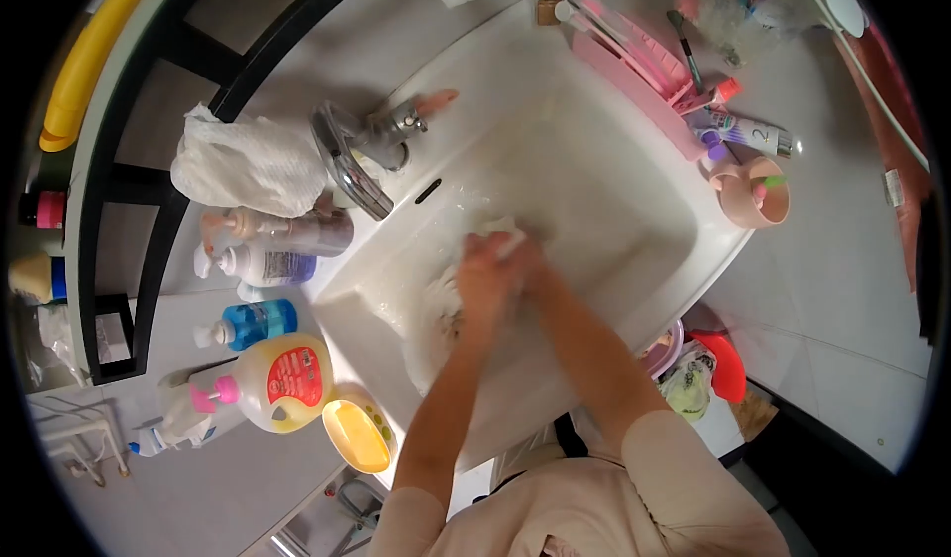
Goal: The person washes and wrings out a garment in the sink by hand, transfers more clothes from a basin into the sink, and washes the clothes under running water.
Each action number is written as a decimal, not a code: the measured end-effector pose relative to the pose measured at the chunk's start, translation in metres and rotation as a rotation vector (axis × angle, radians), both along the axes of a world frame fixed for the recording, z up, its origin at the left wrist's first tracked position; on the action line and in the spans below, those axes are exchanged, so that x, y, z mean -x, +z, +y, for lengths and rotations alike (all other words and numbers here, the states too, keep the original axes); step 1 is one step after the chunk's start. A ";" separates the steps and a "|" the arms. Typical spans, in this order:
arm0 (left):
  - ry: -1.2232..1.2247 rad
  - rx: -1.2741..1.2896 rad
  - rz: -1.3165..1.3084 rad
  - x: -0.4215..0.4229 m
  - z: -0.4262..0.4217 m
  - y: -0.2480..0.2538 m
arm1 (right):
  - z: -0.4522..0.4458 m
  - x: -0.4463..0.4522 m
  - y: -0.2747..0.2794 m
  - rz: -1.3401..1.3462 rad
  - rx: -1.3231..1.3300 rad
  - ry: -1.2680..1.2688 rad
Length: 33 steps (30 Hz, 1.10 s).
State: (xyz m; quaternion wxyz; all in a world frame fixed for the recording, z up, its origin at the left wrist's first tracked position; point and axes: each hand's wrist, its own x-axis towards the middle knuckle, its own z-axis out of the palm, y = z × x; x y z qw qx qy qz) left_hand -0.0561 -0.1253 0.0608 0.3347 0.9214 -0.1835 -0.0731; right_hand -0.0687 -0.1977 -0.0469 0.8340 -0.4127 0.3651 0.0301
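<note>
Both hands are together low in the white sink point(614, 215), over its left half. My left hand point(483, 272) is closed on a wet white cloth point(500, 227), and part of it shows above the fingers. Pressed against it from the right, my right hand point(527, 262) is also closed on the cloth, though motion blurs its fingers. More crumpled white fabric point(442, 294) lies in the sink beside my left wrist. Cloudy water seems to cover the basin floor. The chrome faucet point(357, 156) stands above and left of my hands.
Left of the sink stand several pump bottles, among them a blue one point(260, 323) and a large yellowish jug point(282, 384), plus a yellow soap dish point(359, 435). A white towel point(248, 166) hangs by the faucet. A pink holder point(634, 86) and pink cup point(755, 192) line the right rim.
</note>
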 end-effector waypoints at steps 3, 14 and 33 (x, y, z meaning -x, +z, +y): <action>-0.081 -0.097 -0.169 0.034 -0.025 0.000 | -0.004 0.004 -0.023 -0.265 0.758 0.277; 0.332 -0.018 -0.151 -0.033 0.129 -0.020 | -0.009 -0.010 0.031 -0.130 0.593 0.067; 0.098 -0.592 0.088 -0.004 0.118 -0.094 | 0.070 -0.034 -0.021 -0.678 1.543 0.308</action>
